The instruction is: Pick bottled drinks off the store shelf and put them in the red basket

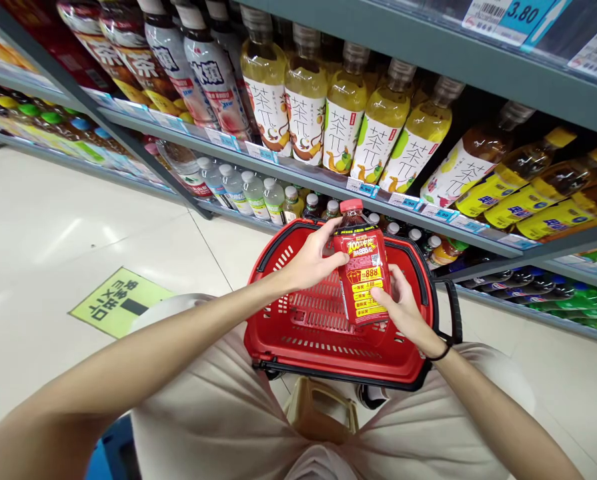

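Observation:
A bottle with a red label and red cap is held upright over a red shopping basket, and both my hands grip it. My left hand wraps its upper left side near the shoulder. My right hand holds its lower right side, thumb on the label. The basket is empty inside and rests in front of my knees on the floor, with black handles folded down at its rim.
Store shelves run across the back with rows of yellow tea bottles above and water bottles below. A yellow floor sticker lies at the left on pale tiles. A tan stool sits between my legs.

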The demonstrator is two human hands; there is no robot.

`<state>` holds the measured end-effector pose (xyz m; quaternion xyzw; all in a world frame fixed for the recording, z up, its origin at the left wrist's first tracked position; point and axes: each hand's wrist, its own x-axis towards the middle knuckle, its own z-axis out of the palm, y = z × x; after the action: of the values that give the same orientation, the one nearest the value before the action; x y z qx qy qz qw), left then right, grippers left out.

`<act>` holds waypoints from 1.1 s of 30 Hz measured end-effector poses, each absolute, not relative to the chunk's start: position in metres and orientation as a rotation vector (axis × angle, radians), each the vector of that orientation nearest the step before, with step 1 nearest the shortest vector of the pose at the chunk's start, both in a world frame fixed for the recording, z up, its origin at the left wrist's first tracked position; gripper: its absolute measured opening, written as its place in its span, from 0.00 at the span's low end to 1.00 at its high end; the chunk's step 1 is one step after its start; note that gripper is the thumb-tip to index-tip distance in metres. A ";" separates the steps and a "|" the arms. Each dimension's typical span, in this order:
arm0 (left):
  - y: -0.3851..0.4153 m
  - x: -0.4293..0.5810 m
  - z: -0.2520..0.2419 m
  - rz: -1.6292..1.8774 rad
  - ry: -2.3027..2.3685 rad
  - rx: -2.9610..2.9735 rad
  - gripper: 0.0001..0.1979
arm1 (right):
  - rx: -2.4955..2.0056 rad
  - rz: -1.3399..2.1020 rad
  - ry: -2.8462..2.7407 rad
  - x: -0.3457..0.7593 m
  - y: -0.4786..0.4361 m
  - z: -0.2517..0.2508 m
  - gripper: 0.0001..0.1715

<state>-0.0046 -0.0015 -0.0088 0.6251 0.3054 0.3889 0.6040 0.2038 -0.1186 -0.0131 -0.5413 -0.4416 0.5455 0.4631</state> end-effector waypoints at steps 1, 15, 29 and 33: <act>-0.001 -0.004 -0.010 0.904 0.704 1.451 0.41 | -1.330 1.337 -1.092 0.204 -0.119 -0.014 0.30; -0.002 -0.005 -0.009 0.967 0.693 1.578 0.38 | -1.344 1.291 -1.190 0.205 -0.120 -0.020 0.29; -0.010 -0.019 0.007 1.043 0.511 1.989 0.46 | -1.317 0.973 -1.382 0.208 -0.130 -0.029 0.37; -0.009 -0.021 0.008 1.053 0.489 2.037 0.48 | -1.316 0.951 -1.410 0.210 -0.132 -0.032 0.39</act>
<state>-0.0209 -0.0094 0.0078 0.8007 0.1922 0.4138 0.3882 0.2103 -0.1316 -0.0321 -0.5384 -0.5767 0.3891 0.4755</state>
